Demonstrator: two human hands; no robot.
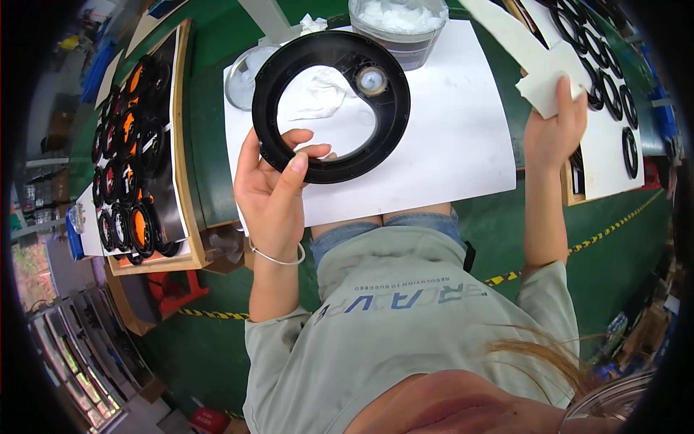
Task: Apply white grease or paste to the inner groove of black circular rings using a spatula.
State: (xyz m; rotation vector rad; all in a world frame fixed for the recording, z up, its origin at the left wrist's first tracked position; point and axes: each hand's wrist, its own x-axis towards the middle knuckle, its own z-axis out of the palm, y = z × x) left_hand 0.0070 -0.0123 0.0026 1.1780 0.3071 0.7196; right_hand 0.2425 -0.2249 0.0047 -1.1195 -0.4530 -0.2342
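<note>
Person's hair point(567, 362) closest, lower R, by grey tee point(405, 318). Far L: wood-framed tray point(190, 224) w/ blk & orange rings point(144, 230). L hand point(273, 194) half curled, gripping near-L rim of blk ring point(394, 119), fingertips thru opening; ring held over white sheet point(463, 130). Bucket point(416, 52) w/ white crumpled stuff behind. R hand point(555, 137), fingers nearly closed, has white cloth point(549, 76), beside R board point(603, 173) w/ more thin rings point(627, 153).

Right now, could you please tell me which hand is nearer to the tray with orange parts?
Left. The left hand, holding a black ring, is right of the tray; the right hand, holding white cloth, is farther right.
</note>
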